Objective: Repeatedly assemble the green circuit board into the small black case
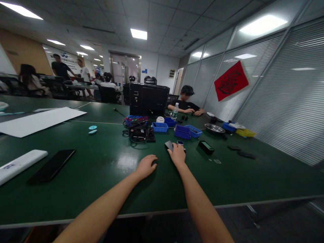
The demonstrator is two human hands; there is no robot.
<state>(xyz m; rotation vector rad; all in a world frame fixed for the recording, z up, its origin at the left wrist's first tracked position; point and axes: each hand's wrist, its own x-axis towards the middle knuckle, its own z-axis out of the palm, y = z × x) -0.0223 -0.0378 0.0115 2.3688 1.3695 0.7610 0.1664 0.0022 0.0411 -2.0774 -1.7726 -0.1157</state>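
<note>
My left hand (146, 166) rests on the green table (101, 189), its fingers curled around a small dark object (154, 162) that is mostly hidden. To its right, my right hand (178, 154) reaches further forward, with thumb and fingers closed at the near end of a grey flat rectangular object (168, 145). Just beyond those fingers lies a small watch-like thing (180, 143) with a light rim. A dark edge shows beside the right fingers; what it belongs to is hidden. A black box with a greenish top (206, 147) sits further right.
Blue trays (160, 127), a baseball (160, 119), cables and a black device (138, 133) stand before a monitor (149, 99). A bottle (174, 111) and a metal bowl (214, 128) are right. Left lie a white bar (22, 165) and black slab (52, 166). A person (186, 101) sits opposite.
</note>
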